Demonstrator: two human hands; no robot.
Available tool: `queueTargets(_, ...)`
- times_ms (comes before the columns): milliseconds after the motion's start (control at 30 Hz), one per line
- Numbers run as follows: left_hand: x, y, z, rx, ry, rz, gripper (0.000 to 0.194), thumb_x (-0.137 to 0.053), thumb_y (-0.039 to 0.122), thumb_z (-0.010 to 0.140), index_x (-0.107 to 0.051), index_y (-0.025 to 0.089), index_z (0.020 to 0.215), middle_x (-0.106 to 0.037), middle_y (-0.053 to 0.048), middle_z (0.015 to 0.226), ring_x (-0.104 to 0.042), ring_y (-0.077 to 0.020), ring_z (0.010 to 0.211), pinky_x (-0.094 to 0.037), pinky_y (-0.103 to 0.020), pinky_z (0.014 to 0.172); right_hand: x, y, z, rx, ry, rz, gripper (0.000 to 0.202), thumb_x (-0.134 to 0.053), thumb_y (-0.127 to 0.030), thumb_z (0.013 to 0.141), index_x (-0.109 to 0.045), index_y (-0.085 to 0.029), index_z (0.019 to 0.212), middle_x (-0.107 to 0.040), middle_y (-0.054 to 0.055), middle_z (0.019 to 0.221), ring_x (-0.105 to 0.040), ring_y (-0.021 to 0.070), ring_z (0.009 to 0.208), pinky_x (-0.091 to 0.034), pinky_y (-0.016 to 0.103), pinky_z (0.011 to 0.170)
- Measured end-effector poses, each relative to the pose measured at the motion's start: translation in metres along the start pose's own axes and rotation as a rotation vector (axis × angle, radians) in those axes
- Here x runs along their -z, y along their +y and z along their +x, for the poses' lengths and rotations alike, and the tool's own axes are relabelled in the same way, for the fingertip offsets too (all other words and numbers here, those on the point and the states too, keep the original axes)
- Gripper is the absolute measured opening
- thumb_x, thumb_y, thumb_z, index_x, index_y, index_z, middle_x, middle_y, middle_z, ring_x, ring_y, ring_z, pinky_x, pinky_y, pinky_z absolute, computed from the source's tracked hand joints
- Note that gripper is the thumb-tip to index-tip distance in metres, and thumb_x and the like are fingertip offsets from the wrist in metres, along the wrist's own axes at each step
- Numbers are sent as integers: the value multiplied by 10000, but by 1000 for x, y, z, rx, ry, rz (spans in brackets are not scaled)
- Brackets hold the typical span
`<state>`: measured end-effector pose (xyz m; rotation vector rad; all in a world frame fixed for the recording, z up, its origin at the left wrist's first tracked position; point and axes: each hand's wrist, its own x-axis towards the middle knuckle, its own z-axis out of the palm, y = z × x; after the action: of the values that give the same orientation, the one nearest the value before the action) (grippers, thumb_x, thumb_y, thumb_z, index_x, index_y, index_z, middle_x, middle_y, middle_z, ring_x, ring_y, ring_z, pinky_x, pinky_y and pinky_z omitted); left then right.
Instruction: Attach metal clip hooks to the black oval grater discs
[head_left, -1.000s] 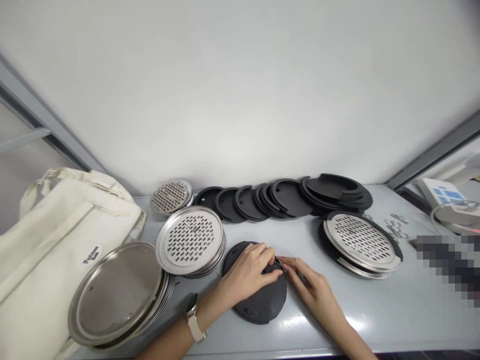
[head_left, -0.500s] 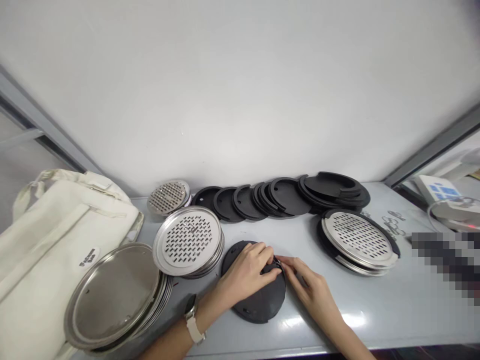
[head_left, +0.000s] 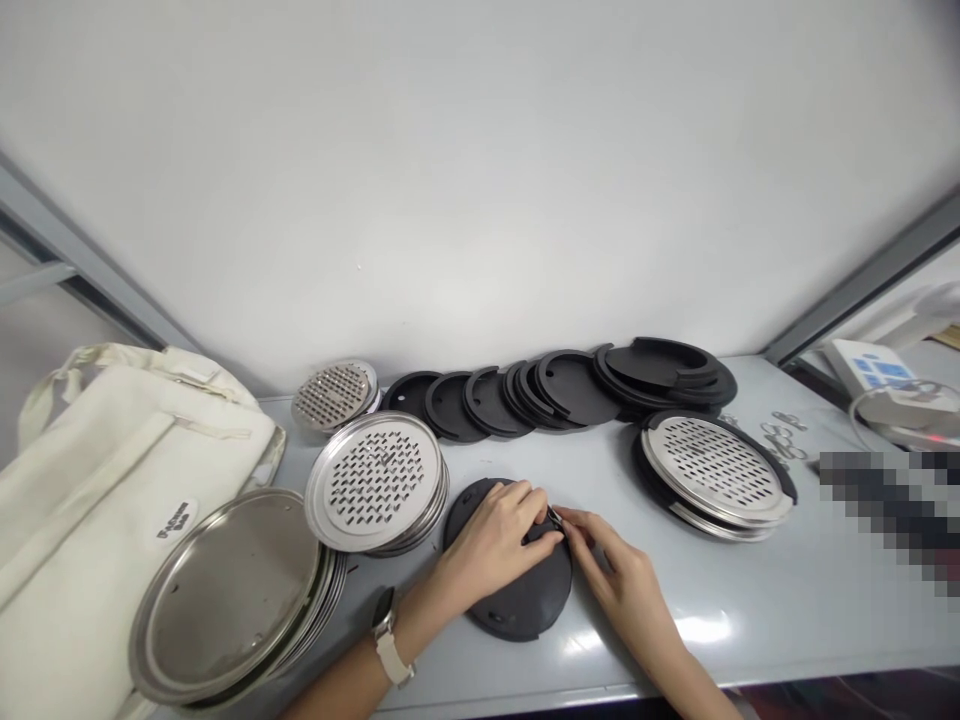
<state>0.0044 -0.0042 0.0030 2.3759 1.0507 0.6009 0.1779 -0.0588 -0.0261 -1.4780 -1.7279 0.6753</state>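
A: Black disc [head_left: 517, 590] flat on table [head_left: 750, 600], near edge, 6 o'clock of the black stack [head_left: 555, 390].
B: Left hand [head_left: 495, 545] presses it down; right hand [head_left: 626, 580] fingertips pinch a small metal clip [head_left: 555, 518] at the disc's 1 o'clock rim. Best seat it squarely.

Workshop assembly bench [head_left: 750, 610]; stacked perforated steel discs [head_left: 375, 482]; row of black rubber discs [head_left: 555, 390]; loose metal rings [head_left: 784, 435]
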Motion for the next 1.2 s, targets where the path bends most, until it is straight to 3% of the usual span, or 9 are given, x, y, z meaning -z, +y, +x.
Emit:
queueTargets(500, 1, 1, 0, 5, 0, -28, 181, -616, 207, 846, -440, 194, 804, -511, 17, 825, -510, -152, 791, -412, -289, 764, -3, 2, 0, 39, 23, -20, 226, -440, -297, 952, -604, -211, 1082, -687, 72, 1051, -665, 174, 954, -521, 234, 821)
queueTargets(700, 7, 4, -1, -8, -22, -49, 211, -607, 202, 868, -489, 209, 1043, -543, -7, 947, -539, -175, 878, -439, -309, 814, -5, 0, 1, 62, 34, -27, 214, -423, -301, 956, -584, -230, 1077, -678, 61, 1046, -655, 174, 965, -513, 246, 828)
queueTargets(833, 8, 4, -3, -41, -35, -76, 217, -582, 254, 903, -512, 222, 1106, -539, -32, 1066, -541, -185, 982, -455, -307, 868, -6, -1, -1, -4, 58, -16, 195, -415, -319, 959, -512, -227, 1100, -676, 41, 936, -663, 148, 812, -520, 226, 727)
queueTargets(967, 9, 3, -2, -50, -4, -120, 136, -446, 211, 968, -536, 210, 1070, -551, -36, 1055, -550, -167, 986, -454, -299, 888, -4, -4, -4, -20, 82, 12, 203, -414, -340, 962, -453, -214, 1116, -609, -11, 733, -609, 126, 660, -499, 207, 656)
queueTargets(1200, 11, 4, -1, -25, 59, -207, 97, -453, 196, 964, -531, 191, 906, -569, -13, 914, -552, -154, 905, -436, -290, 846, -1, -9, -2, 82, 85, -6, 145, -434, -324, 955, -522, -211, 983, -578, 19, 781, -569, 152, 701, -470, 260, 688)
